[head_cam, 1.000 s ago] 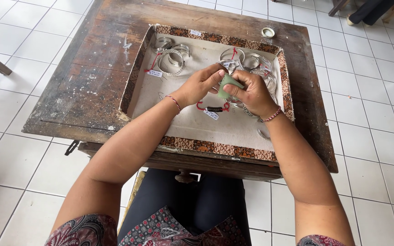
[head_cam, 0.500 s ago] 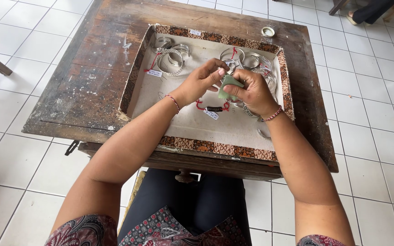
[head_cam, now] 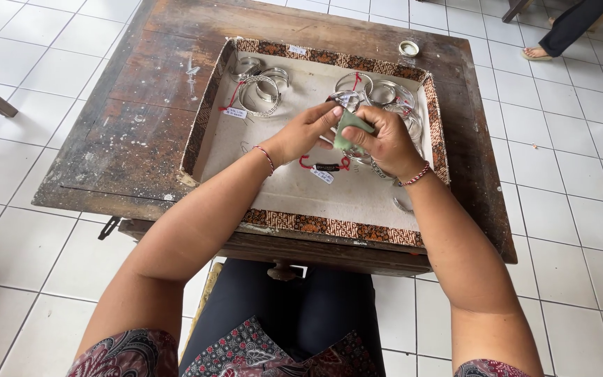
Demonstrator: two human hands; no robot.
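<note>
Lying mid-tray, a small white paper tag [head_cam: 321, 175] on red cord, another white tag [head_cam: 236, 112] near the far-left corner of the tray [head_cam: 315, 225], whose rim is batik-patterned. Silver bangles [head_cam: 259, 94], smooth and round. Right hand [head_cam: 384, 142]: fingers curled tight on pale green cloth [head_cam: 349, 130]. Left hand [head_cam: 307, 129]: fingertips pinched on a silver bangle [head_cam: 347, 100], cloth touching it, over the tray's far-right part.

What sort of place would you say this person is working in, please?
Probably a small jewellery workshop: a worn wooden table on a white tiled floor, a shallow tray of silver bangles with tags, and a green cloth in the right hand.
</note>
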